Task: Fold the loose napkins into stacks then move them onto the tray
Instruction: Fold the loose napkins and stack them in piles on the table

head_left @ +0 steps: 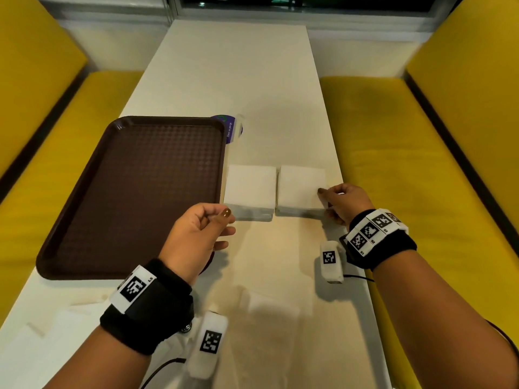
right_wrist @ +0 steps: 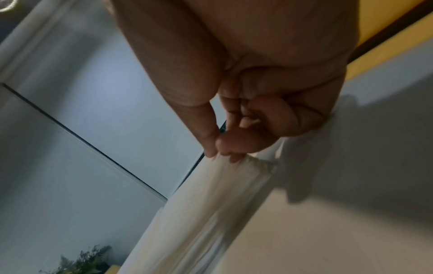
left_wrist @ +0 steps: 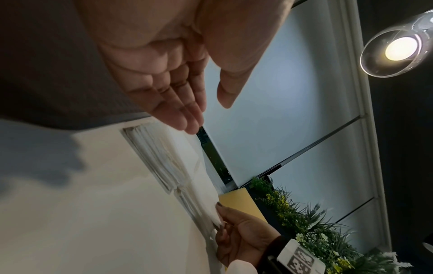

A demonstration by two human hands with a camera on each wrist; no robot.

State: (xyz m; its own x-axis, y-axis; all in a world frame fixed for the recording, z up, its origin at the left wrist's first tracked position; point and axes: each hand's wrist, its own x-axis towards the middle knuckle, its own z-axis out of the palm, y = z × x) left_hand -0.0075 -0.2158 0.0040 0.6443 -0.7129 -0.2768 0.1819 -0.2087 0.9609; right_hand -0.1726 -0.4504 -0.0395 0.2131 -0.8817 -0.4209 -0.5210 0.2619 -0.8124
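Two napkin stacks, the left stack (head_left: 250, 189) and the right stack (head_left: 302, 189), are set side by side just right of the bare brown tray (head_left: 134, 192); open table (head_left: 238, 74) lies beyond. The right stack's near-right corner is pinched by the right hand (head_left: 344, 202). The left hand (head_left: 196, 234) is held relaxed, empty, near the left stack. A sticker (head_left: 229, 129) behind the tray reads "Clean as you go".

I sit in a restaurant booth: yellow benches (head_left: 393, 141) flank a long white table (head_left: 238, 66), brown serving tray (head_left: 84, 192) lower left.
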